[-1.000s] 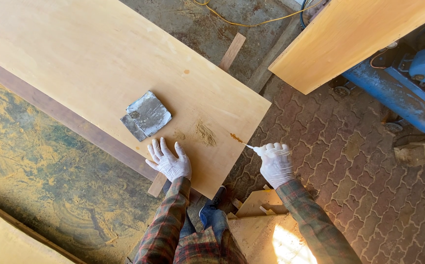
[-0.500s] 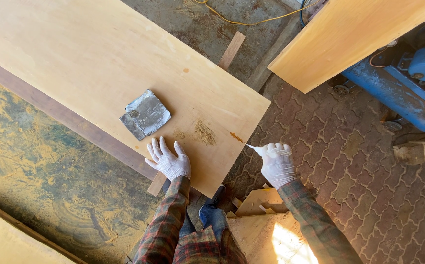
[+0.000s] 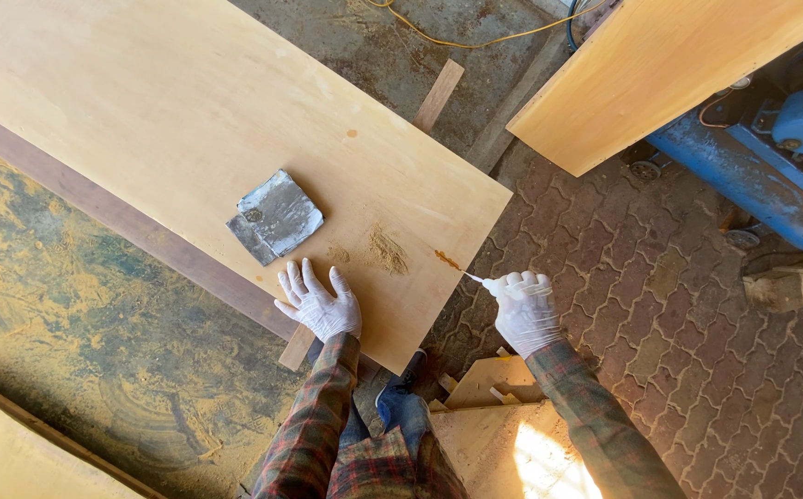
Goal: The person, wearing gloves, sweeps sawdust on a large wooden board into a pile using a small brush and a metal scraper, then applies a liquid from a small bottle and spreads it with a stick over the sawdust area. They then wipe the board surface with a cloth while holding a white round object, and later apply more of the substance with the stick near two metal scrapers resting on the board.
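Observation:
A large pale plywood panel (image 3: 189, 120) lies flat across the view. My left hand (image 3: 320, 303), in a white glove, rests flat on its near edge with fingers spread. My right hand (image 3: 523, 310), also gloved, grips a small white squeeze bottle (image 3: 498, 285) whose thin nozzle points at a brown streak (image 3: 448, 260) on the panel's right edge. A patch of brownish sawdust (image 3: 388, 251) sits on the panel between my hands. A folded grey sheet of sandpaper (image 3: 275, 217) lies on the panel just beyond my left hand.
A second pale board (image 3: 660, 65) stands at the upper right above a blue machine (image 3: 771, 166). A yellow cable (image 3: 475, 39) runs over the ground. Wooden battens (image 3: 438, 92) lie under the panel. Plywood offcuts (image 3: 494, 407) sit by my feet on brick paving.
Almost nothing differs; both hands hold the same places, with the nozzle staying at the panel's right edge.

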